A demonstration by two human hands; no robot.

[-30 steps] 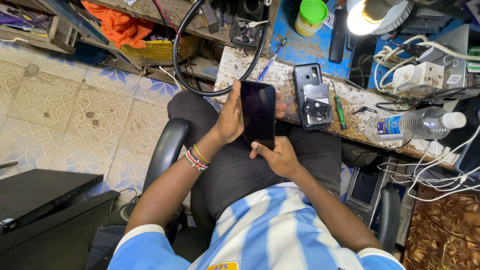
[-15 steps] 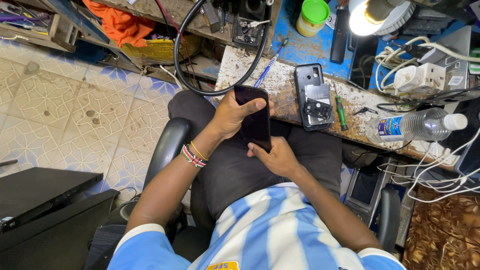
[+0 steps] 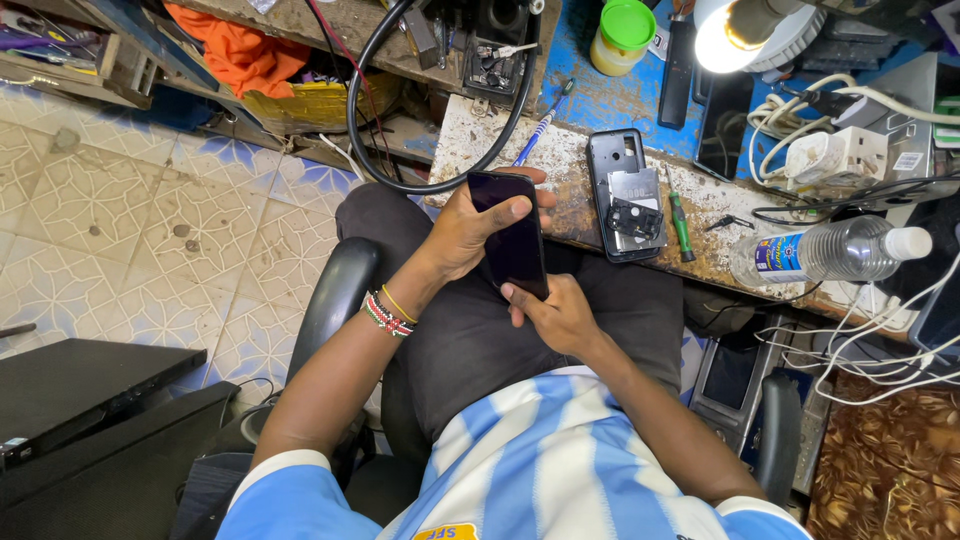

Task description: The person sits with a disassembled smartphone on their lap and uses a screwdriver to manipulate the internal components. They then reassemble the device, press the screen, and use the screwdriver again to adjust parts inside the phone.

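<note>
phone: black smartphone (image 3: 515, 238), dark glass face up, held over lap just short of bench edge (image 3: 560, 215)
left hand: left hand (image 3: 468, 228) wrapped round upper half of phone, thumb laid across screen, fingers curled behind far edge; firm clasp
right hand: right hand (image 3: 555, 318) under lower end, thumb tip on bottom corner of glass; pinching phone from below, remaining fingers hidden so contact behind unclear
handling: likely light, rigid slab; glass slick and crack-prone; safest taken by long side edges, not by face
nearby: opened phone back shell (image 3: 625, 195) lying flat on bench, inner parts exposed; green-handled screwdriver (image 3: 680, 222) just beside it; plastic water bottle (image 3: 830, 250) on its side further right; lit desk lamp (image 3: 755, 30) above
</note>
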